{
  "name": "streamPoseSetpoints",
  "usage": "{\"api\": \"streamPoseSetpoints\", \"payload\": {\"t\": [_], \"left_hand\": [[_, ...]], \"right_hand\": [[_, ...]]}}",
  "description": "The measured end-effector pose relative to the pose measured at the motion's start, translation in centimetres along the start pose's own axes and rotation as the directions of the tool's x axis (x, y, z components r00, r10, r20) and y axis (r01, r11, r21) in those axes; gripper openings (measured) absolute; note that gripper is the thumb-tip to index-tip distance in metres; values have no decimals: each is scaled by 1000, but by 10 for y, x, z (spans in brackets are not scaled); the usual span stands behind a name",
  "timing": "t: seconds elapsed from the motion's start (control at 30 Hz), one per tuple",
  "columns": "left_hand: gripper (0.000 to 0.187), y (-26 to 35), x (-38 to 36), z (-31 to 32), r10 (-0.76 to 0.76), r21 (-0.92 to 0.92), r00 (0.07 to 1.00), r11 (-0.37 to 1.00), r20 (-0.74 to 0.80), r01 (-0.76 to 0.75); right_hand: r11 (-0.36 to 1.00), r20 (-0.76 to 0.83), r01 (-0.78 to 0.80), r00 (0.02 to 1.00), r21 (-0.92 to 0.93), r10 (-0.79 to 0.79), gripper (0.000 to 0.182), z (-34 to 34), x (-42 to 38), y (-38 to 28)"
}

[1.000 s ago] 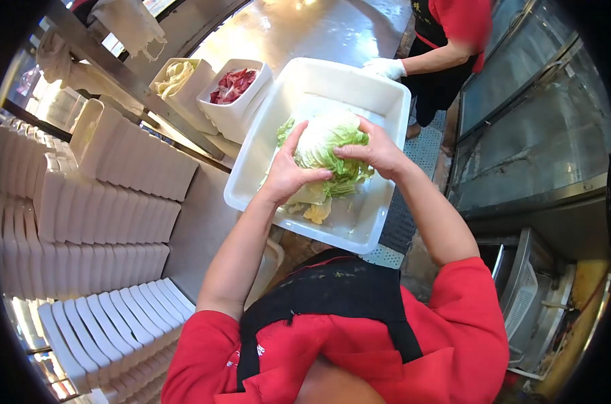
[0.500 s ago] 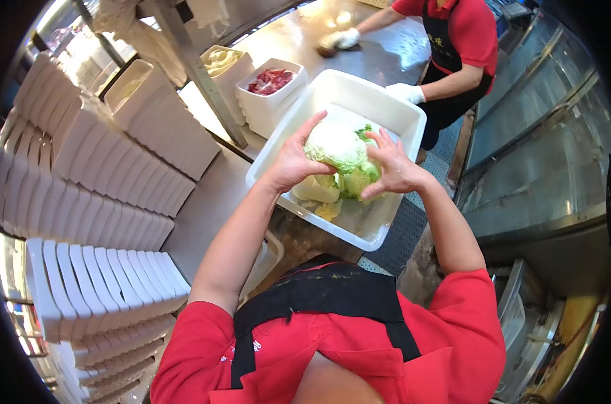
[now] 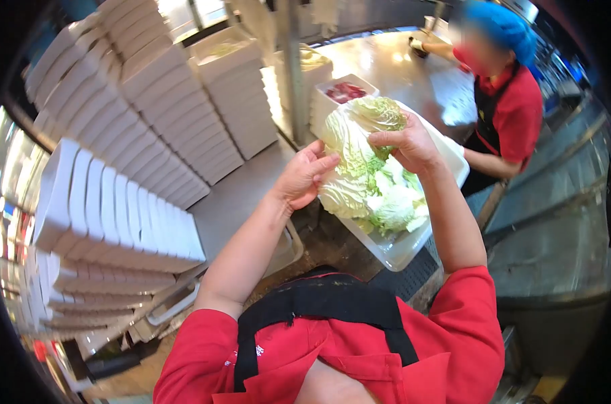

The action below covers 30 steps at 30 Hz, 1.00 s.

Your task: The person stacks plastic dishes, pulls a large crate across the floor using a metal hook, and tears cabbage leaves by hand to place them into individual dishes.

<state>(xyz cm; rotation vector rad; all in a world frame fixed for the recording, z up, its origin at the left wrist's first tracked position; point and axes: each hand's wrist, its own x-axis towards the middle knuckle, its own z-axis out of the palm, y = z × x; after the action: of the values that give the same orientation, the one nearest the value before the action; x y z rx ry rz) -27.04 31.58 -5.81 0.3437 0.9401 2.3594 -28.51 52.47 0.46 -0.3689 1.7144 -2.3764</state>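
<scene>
Pale green napa cabbage leaves [image 3: 348, 158] are spread between my two hands, raised over the left side of a white tub [image 3: 394, 259]. My left hand [image 3: 304, 176] pinches their left edge between thumb and fingers. On the upper right edge, my right hand [image 3: 413, 143] grips with the thumb in front and the fingers partly behind the leaf. Below my right hand, more cabbage pieces [image 3: 398, 200] lie in the tub. The leaves cover much of the tub's left part.
Tall stacks of white containers [image 3: 120, 202] stand to my left on a metal surface. Beyond the tub, a container of red pieces [image 3: 348, 90] sits by a metal post [image 3: 293, 74]. A co-worker [image 3: 514, 108] in a blue cap stands at the far right, by a metal table [image 3: 379, 60].
My hands have gone from around the cabbage inside the tub to holding leaves up over its left side. The view has turned left, and the co-worker's head has come into view.
</scene>
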Motion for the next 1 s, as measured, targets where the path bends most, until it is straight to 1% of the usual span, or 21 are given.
{"api": "streamPoseSetpoints", "payload": {"t": [0.03,0.1,0.13,0.2,0.23,0.27,0.33,0.37,0.4,0.47,0.5,0.6,0.63,0.67,0.73,0.77,0.8,0.83,0.9,0.93,1.0], "left_hand": [[49,9,-13,0,38,3,999,999,-26,-37],[38,25,-46,0,162,132,975,981,-150,-143],[38,33,-62,-2,202,144,962,974,-181,-178],[38,47,-96,-3,311,239,912,938,-267,-250],[34,54,-115,-2,337,299,890,922,-306,-246],[34,59,-133,-3,370,312,869,911,-328,-270],[30,65,-169,-5,323,364,827,918,-460,-156],[28,69,-185,-3,302,337,815,931,-495,-140],[28,70,-200,-4,327,340,792,926,-515,-161],[32,70,-225,-5,437,503,756,848,-487,-166],[35,71,-236,3,428,472,736,866,-524,-167],[36,66,-266,16,516,520,677,824,-525,-225],[38,66,-276,25,570,548,631,795,-526,-261],[38,65,-285,26,593,568,617,777,-517,-271],[39,64,-303,27,633,616,624,733,-458,-290],[38,63,-309,27,629,583,622,748,-466,-319],[38,61,-312,28,640,596,619,736,-456,-321],[37,60,-314,28,635,563,600,753,-488,-339],[37,54,-318,23,631,530,561,769,-536,-358],[37,51,-322,19,640,541,562,760,-524,-362],[34,44,-332,11,629,498,556,775,-543,-390]], "right_hand": [[999,59,-27,998,-38,30,42,12,8,3],[992,193,-58,978,-112,78,37,38,25,14],[992,243,-60,966,-110,86,37,54,32,16],[972,325,-85,933,-220,155,34,91,39,19],[982,322,-61,940,-177,117,31,110,45,23],[982,363,-60,924,-177,122,31,124,52,26],[979,454,-9,885,-205,103,31,150,65,29],[973,523,4,844,-232,121,28,165,69,28],[973,554,2,822,-232,131,28,182,68,26],[868,747,242,636,-434,196,24,215,63,19],[813,807,402,576,-421,133,24,231,60,19],[796,848,450,511,-404,142,26,274,46,11],[804,857,510,516,-305,-3,25,286,42,4],[799,868,530,496,-285,-19,25,300,41,-10],[850,822,494,550,-180,-146,27,328,43,-42],[808,842,580,483,-101,-241,29,344,49,-54],[755,850,656,409,-21,-331,30,361,59,-65],[747,850,665,400,-12,-343,30,378,68,-72],[919,875,355,376,170,-307,37,413,85,-82],[913,874,368,368,177,-318,37,430,96,-85],[983,942,121,289,141,-171,35,459,119,-75]]}}
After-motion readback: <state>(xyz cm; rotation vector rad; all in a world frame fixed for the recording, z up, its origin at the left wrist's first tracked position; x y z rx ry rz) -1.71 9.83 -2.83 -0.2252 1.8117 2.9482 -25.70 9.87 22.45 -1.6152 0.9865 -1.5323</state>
